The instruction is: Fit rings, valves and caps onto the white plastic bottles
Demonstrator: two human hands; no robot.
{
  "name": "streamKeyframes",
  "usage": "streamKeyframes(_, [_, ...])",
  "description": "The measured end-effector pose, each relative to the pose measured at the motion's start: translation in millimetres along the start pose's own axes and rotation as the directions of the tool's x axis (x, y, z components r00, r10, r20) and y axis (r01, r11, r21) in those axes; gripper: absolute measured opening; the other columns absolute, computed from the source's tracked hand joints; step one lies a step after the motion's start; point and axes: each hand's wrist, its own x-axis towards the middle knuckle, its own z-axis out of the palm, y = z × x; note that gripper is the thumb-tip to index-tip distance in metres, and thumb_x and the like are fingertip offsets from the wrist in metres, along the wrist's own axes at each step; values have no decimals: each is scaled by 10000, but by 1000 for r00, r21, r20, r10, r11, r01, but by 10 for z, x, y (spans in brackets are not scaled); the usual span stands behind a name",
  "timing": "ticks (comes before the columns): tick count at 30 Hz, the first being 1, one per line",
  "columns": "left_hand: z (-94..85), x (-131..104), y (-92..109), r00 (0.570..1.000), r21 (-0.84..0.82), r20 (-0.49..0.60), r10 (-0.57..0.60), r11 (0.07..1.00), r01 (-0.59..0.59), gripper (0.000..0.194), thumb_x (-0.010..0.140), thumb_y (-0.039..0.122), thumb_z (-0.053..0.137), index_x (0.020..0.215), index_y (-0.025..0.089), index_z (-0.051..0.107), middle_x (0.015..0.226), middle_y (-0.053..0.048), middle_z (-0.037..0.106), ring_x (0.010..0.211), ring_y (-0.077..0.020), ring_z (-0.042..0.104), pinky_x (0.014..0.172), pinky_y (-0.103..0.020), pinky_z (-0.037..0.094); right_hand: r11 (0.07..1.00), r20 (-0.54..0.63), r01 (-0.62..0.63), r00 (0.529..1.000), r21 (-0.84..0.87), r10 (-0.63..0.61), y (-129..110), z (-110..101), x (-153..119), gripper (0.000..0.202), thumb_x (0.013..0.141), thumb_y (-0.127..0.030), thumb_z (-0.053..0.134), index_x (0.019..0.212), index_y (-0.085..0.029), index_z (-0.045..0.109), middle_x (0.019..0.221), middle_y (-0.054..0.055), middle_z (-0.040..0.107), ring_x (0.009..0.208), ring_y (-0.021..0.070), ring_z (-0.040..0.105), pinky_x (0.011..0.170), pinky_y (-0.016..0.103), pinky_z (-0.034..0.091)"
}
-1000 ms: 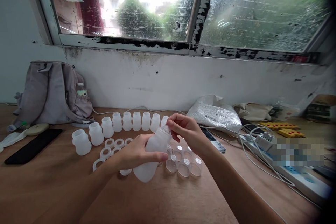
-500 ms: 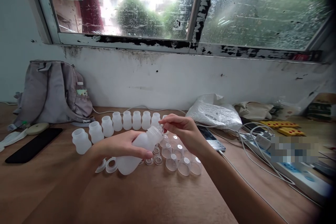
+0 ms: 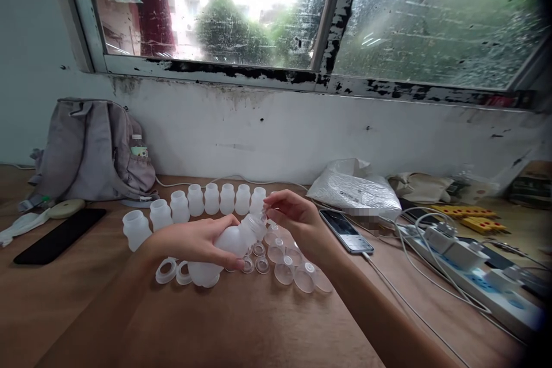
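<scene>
My left hand (image 3: 196,240) is wrapped round a frosted white plastic bottle (image 3: 229,241), tilted with its neck up to the right. At the neck, the thumb and fingers of my right hand (image 3: 299,221) pinch a small clear piece (image 3: 264,214), mostly covered by the fingertips. Behind the hands stands a curved row of similar open bottles (image 3: 211,199). Ring-shaped collars (image 3: 166,271) lie in front, partly hidden by the held bottle. Small clear round parts (image 3: 261,265) and several clear domed caps (image 3: 304,278) sit beneath and beside my right hand.
A grey backpack (image 3: 92,149) and a black flat slab (image 3: 60,236) are at the left. To the right lie a phone (image 3: 347,232) on a cable, a silvery bubble bag (image 3: 356,187), yellow blocks (image 3: 463,211) and a power strip (image 3: 509,305) with chargers and loose cables.
The whole view has shifted slightly, with things appearing a little further right. Both hands stay at the held bottle, which has tilted or moved slightly; my right fingers remain at its neck.
</scene>
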Motion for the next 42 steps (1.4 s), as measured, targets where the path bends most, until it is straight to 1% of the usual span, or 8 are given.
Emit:
streamKeyframes(8, [-5,59,-195,927,316,-338,-159,909,272,539,675,630,423,984,191,475,747,-27,588,690,-211,554,570,-267,362,935,84,-104,987,-339,140,59,-3,-17,84,729,-219,565,790,-168,592,679,-4,564,608,99,525,531,214,422])
streamKeyframes(12, [25,114,-246,867,413,-458,-197,816,404,559,685,618,403,1015,171,459,668,-38,574,661,-246,544,564,-299,349,792,355,-83,862,-605,362,213,81,-91,100,687,-116,552,717,-173,630,681,-6,605,593,96,547,523,192,413])
streamKeyframes(17, [59,113,-168,886,409,-423,-190,832,374,565,683,611,414,1052,185,451,713,-58,589,698,-262,550,567,-307,353,639,479,52,709,-767,518,344,157,-163,118,644,-80,589,686,-177,641,640,-19,605,572,89,536,494,173,373])
streamKeyframes(20, [78,113,-93,893,414,-410,-188,834,365,570,692,598,412,1072,174,436,728,-68,599,726,-281,557,566,-317,360,623,489,75,695,-779,527,326,132,-157,81,641,-173,648,717,-195,630,629,-25,591,567,96,526,485,181,367])
streamKeyframes(26, [233,239,-58,902,412,-421,-93,867,281,534,682,602,450,1020,190,463,799,-67,621,762,-282,588,586,-316,386,760,109,-85,973,-644,202,210,106,-56,214,782,-348,515,962,-232,520,738,-12,575,552,84,518,504,205,404])
streamKeyframes(30, [352,368,-111,878,365,-475,60,921,135,555,722,576,448,1135,209,401,924,-67,616,845,-262,590,656,-329,423,788,56,-94,985,-609,161,148,21,22,144,770,-336,518,779,-195,544,651,-20,547,475,76,506,452,195,384])
streamKeyframes(35, [352,423,-122,678,430,-671,301,903,24,599,741,523,486,1236,234,312,1184,-82,488,1090,-249,458,842,-369,393,734,-235,-72,964,-675,-122,25,-370,137,238,746,-414,523,790,-182,556,706,13,574,519,106,522,497,230,411])
streamKeyframes(42, [618,330,-80,860,439,-443,253,897,-38,301,819,468,402,928,231,552,777,-6,603,708,-161,566,622,-273,429,447,-401,-261,880,-856,-253,132,-894,271,182,758,-313,497,827,-194,615,784,33,589,576,122,512,603,261,380])
